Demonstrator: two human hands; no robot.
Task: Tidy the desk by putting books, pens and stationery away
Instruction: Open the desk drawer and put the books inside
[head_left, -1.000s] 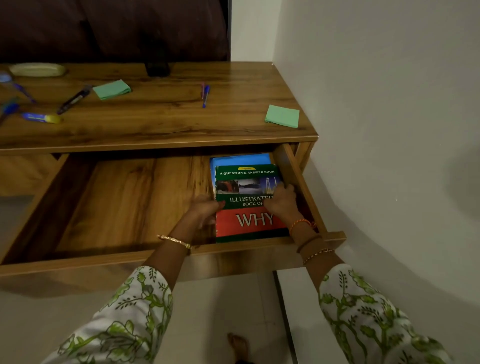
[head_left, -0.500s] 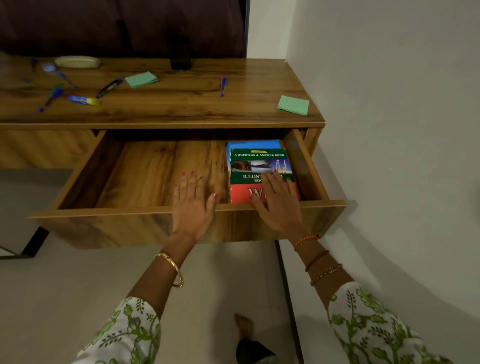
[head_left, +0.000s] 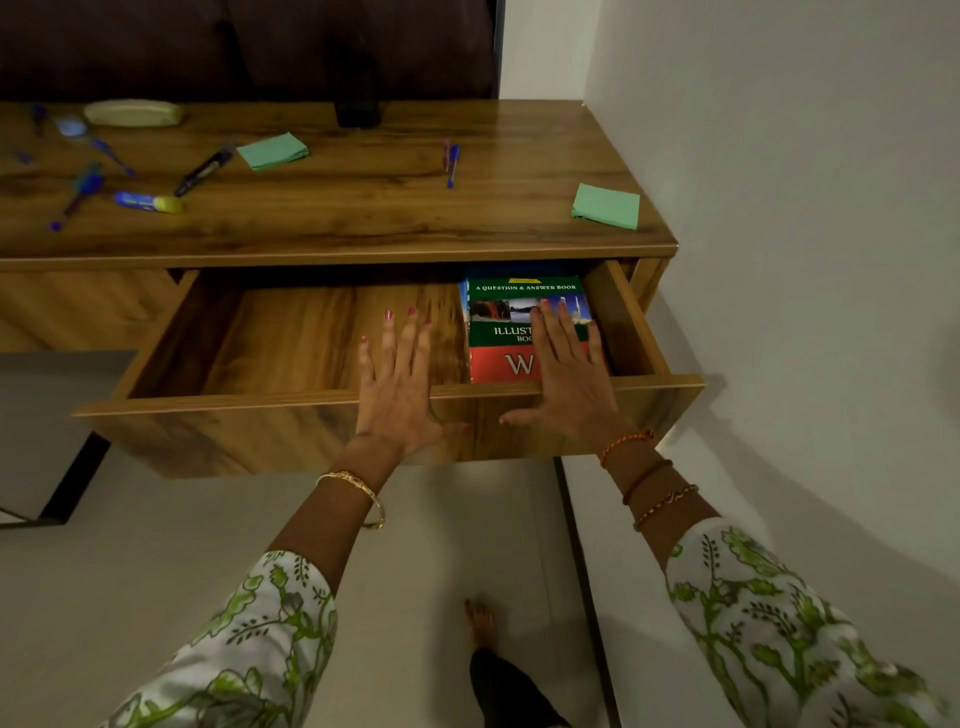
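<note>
Wooden drawer (head_left: 291, 410), mid-frame, holds a book (head_left: 511, 332) at its right end, beneath the right hand (head_left: 569, 379); left hand (head_left: 397, 395) beside it, both hands flat, fingers spread, gripping nothing.

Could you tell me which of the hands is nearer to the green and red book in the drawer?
Right. The right hand lies over the book, fingers across its cover. The left hand sits left of it, over the bare drawer floor.

A home study corner: a wood-grain desk (head_left: 363, 208) set against a plain white wall (head_left: 779, 156), its drawer (head_left: 311, 415) open, pens (head_left: 453, 165) and green sticky-note pads (head_left: 605, 206) near its back and right edges, a bare foot (head_left: 480, 621) on the pale tiled floor (head_left: 156, 545).
</note>
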